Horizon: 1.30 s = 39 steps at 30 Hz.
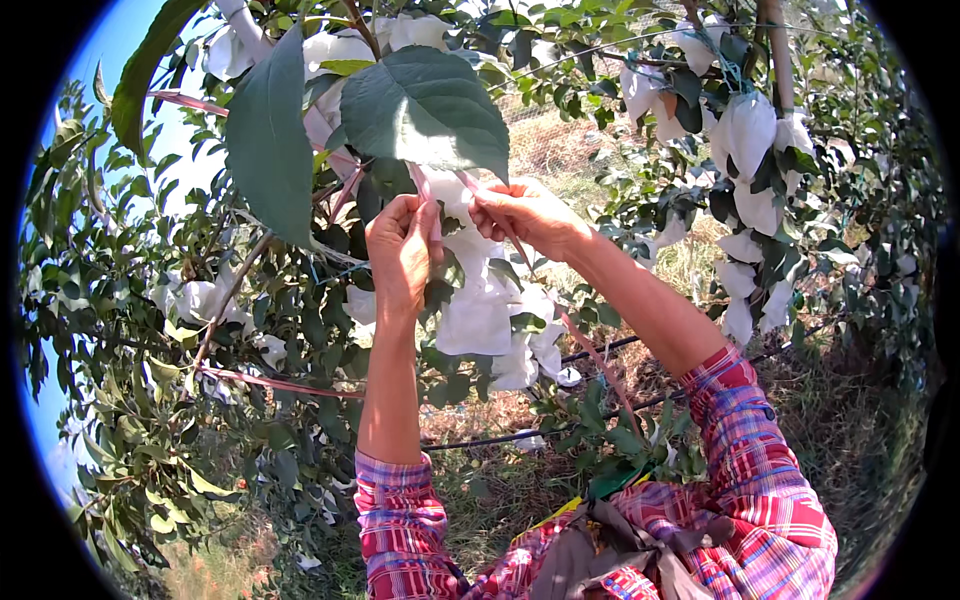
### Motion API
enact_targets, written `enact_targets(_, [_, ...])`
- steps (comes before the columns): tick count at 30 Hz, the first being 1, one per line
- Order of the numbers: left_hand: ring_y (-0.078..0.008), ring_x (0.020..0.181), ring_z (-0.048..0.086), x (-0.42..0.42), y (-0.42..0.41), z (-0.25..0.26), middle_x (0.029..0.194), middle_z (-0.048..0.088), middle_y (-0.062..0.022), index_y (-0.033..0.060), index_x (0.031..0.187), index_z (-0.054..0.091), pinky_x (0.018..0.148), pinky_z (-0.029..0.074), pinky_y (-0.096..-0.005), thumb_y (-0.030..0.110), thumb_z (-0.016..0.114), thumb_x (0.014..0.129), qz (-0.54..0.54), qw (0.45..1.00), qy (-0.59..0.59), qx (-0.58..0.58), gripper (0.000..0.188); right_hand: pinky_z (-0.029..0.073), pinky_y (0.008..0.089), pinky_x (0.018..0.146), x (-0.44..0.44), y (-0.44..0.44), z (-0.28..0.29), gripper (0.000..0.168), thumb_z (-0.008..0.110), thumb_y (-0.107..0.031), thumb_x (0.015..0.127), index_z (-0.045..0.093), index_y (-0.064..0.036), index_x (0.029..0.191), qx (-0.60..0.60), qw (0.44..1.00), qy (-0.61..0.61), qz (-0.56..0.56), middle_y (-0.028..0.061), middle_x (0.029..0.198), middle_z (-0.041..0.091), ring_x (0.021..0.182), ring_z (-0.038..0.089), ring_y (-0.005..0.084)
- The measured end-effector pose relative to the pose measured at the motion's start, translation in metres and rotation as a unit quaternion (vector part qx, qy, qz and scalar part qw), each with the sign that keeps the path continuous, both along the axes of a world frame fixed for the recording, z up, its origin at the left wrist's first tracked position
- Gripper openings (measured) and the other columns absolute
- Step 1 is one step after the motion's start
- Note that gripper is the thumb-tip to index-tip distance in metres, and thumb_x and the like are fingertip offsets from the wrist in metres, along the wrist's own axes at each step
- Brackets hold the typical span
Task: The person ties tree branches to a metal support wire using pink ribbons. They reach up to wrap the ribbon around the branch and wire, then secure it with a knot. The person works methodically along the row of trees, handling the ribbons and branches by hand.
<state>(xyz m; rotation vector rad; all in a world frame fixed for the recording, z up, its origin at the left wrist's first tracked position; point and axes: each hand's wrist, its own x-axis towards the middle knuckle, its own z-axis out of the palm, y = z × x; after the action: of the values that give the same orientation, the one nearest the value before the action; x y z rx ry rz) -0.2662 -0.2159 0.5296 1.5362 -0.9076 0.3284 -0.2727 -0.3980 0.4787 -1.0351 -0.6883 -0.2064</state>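
Both hands are raised among the tree's branches, just below a large green leaf (pixel 424 112). My left hand (pixel 405 240) pinches a pink plastic ribbon (pixel 424 184) between thumb and fingers. Close to its right, my right hand (pixel 525 217) grips another part of pink ribbon, whose tail (pixel 592 352) hangs down to the lower right. How the ribbon runs around the branch behind the leaves is hidden. White bags (pixel 474 319) hang in a cluster just below and between the hands.
A second long leaf (pixel 270 142) hangs close at upper left. More white bags (pixel 750 135) hang on the tree at right. Dark hoses or cables (pixel 495 441) cross behind the arms. Another pink ribbon (pixel 277 382) stretches from a branch (pixel 232 292) at left.
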Motion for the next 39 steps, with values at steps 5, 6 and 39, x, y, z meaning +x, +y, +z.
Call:
enact_targets(5, [-0.0062, 0.048, 0.045, 0.004, -0.026, -0.019, 0.062, 0.053, -0.0014, -0.0024, 0.087, 0.061, 0.042, 0.036, -0.0191, 0.010, 0.058, 0.088, -0.014, 0.997, 0.067, -0.032, 0.012, 0.044, 0.0286, 0.078, 0.013, 0.009, 0.025, 0.028, 0.056, -0.026, 0.089, 0.060, -0.001, 0.100, -0.014, 0.996, -0.043, 0.076, 0.0079, 0.100, 0.063, 0.082, 0.057, 0.0141])
enact_targets(6, [-0.0069, 0.047, 0.046, 0.005, -0.028, -0.022, 0.061, 0.053, -0.0019, -0.0027, 0.086, 0.061, 0.042, 0.036, -0.0197, 0.009, 0.057, 0.087, -0.029, 0.998, 0.061, -0.006, 0.012, 0.043, 0.0279, 0.079, 0.008, 0.010, 0.035, 0.028, 0.056, -0.027, 0.089, 0.061, -0.001, 0.099, -0.039, 0.999, -0.025, 0.017, 0.0079, 0.101, 0.063, 0.075, 0.056, 0.0132])
enact_targets(39, [-0.0110, 0.080, 0.054, 0.034, -0.026, 0.057, 0.083, 0.059, -0.0013, 0.0013, 0.086, 0.061, 0.079, 0.040, -0.0250, -0.005, 0.059, 0.069, -0.089, 0.986, -0.002, -0.144, 0.018, 0.045, 0.0380, 0.058, 0.004, 0.025, 0.068, 0.020, 0.058, -0.019, 0.081, 0.066, -0.001, 0.080, -0.395, 0.727, -0.303, -0.473, 0.0179, 0.069, 0.060, 0.062, 0.059, 0.0338])
